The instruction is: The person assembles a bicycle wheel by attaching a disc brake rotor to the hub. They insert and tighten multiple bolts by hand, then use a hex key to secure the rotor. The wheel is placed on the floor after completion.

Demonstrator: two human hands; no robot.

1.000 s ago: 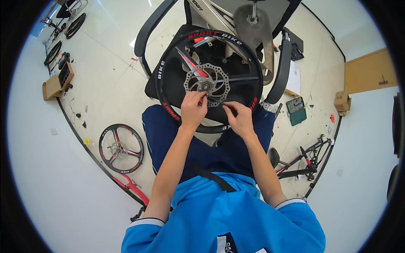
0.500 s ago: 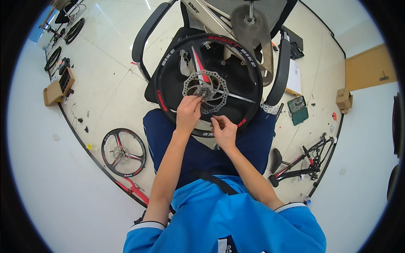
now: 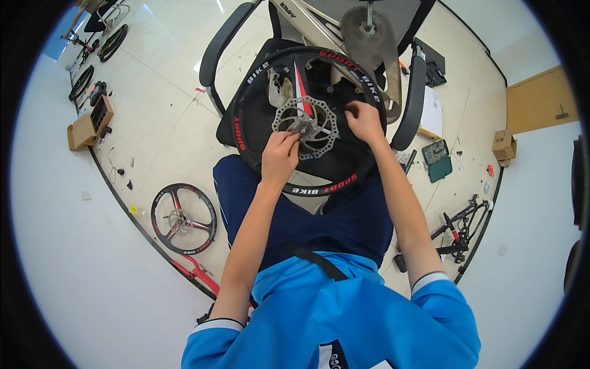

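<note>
A bicycle wheel (image 3: 241, 117) with a black tyre and red-and-white spokes lies across my thighs and the seat of a black office chair (image 3: 225, 132). Its silver brake disc (image 3: 332, 118) faces up, with the axle (image 3: 303, 129) at the centre. My left hand (image 3: 281, 157) is closed in a pinch beside the axle; whatever lies between the fingertips is too small to make out. Over the right part of the wheel is my right hand (image 3: 364, 121), its fingers curled together and their contents hidden.
A pale bicycle frame (image 3: 301, 21) rests on the chair, between its armrests (image 3: 410, 111). Another wheel (image 3: 184, 218) and a red frame part (image 3: 198, 272) lie at left. To the right are a green case (image 3: 437, 161), a black bicycle frame (image 3: 461, 230) and a cardboard box (image 3: 504, 146).
My right hand has moved up and right, from the wheel's near side to its right part. My left hand stays pinched by the axle. The view has shifted slightly.
</note>
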